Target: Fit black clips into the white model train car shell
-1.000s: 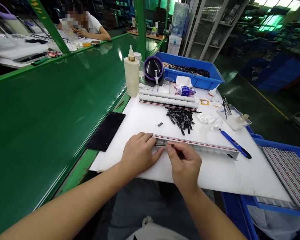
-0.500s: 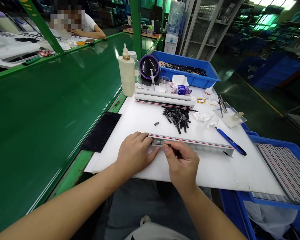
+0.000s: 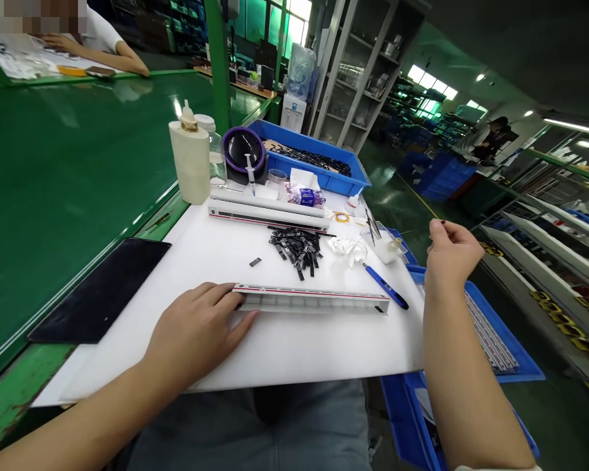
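Observation:
My left hand [image 3: 196, 324] is closed on the left end of a long white channel strip [image 3: 314, 303] with a red line along its upper edge. The fingertips lie behind that end and the thumb rests in front. Raised off to the right, beyond the table edge, my right hand [image 3: 451, 252] is closed in a pinch. A faint thin line trails left from its fingertips, and what they hold is too small to name. Behind the channel lies a pile of small black pieces [image 3: 297, 248], with one loose black piece [image 3: 255, 262] to its left.
Behind the pile stand another white strip [image 3: 269, 212], a cream squeeze bottle [image 3: 190, 163], a syringe [image 3: 250, 171] and a blue bin [image 3: 319, 167]. Crumpled tissue [image 3: 346, 248], a blue pen-shaped tool [image 3: 385, 286] and tweezers [image 3: 371, 226] lie rightward. A black tablet-like slab [image 3: 103, 288] sits left.
My right hand has left the channel and swung up to the right, past the table edge, still pinched. My left hand stays on the channel's end. The view has turned right.

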